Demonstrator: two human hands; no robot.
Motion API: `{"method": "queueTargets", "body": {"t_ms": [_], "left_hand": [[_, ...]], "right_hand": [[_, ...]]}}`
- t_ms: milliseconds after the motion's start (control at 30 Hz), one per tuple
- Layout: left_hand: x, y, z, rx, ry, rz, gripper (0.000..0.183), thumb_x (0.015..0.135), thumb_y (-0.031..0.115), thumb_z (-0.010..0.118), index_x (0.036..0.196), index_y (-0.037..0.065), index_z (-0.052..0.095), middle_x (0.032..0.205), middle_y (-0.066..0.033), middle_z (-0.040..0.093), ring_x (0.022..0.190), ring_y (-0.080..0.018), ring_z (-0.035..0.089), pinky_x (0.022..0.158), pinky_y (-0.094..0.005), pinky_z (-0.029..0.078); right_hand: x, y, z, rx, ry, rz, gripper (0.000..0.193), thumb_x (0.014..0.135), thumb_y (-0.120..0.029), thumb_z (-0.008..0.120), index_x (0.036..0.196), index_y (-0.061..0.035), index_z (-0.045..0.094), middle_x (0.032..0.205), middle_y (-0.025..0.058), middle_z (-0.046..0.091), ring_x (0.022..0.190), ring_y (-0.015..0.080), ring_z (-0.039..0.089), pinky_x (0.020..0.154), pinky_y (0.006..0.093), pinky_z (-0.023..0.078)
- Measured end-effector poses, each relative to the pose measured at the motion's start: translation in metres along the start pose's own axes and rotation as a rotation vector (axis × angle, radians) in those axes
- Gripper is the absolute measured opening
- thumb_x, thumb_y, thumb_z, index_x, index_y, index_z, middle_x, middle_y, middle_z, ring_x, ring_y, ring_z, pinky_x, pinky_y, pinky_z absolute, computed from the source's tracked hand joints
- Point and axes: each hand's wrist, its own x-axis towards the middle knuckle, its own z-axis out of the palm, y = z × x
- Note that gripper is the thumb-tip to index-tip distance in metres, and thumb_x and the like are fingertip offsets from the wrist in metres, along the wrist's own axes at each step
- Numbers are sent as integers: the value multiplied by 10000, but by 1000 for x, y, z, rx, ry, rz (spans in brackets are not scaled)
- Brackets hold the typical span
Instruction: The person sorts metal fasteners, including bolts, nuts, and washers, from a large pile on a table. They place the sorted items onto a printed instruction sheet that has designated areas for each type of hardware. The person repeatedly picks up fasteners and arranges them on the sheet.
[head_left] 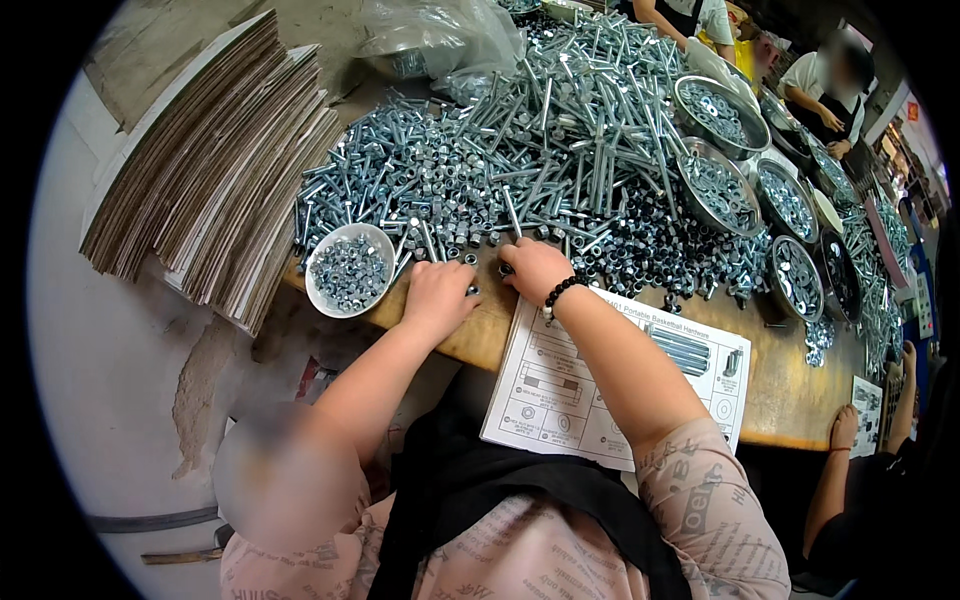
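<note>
My left hand [438,298] is closed at the near edge of the hardware pile, with a metal nut [472,290] between thumb and fingers. Just beyond its knuckles lie several silvery bolts [428,240]; I cannot tell whether it touches them. A short gap away, my right hand [538,268], with a dark bead bracelet at the wrist, pinches another nut [505,269]. A long bolt [512,210] points away from its fingertips into the pile. Between the hands a loose nut [470,259] lies on the wooden table [480,335]. My right forearm passes over a stack of printed sheets [535,400].
A white bowl of small nuts [350,270] stands left of my left hand. Stacked cardboard sheets [215,170] rise at the far left. Mixed bolts [590,120] and dark nuts [650,240] heap ahead. Metal bowls of washers [715,190] line the right, where other people [830,90] work.
</note>
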Motion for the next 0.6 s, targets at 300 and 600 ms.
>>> {"method": "queueTargets", "body": {"t_ms": [300, 600], "left_hand": [[11, -9, 5, 37, 122, -106, 285, 762, 245, 616, 1000, 88, 613, 800, -90, 591, 775, -295, 564, 716, -390, 381], [1, 5, 0, 138, 6, 63, 294, 703, 248, 677, 954, 125, 587, 822, -41, 574, 851, -231, 547, 795, -382, 345]], "right_hand": [[-30, -1, -38, 329, 347, 31, 210, 755, -177, 626, 961, -138, 612, 886, 85, 566, 853, 278, 562, 720, 372, 466], [-133, 43, -61, 460, 235, 241, 211, 738, -168, 669, 938, -113, 633, 843, 67, 560, 738, 219, 573, 670, 313, 464]]}}
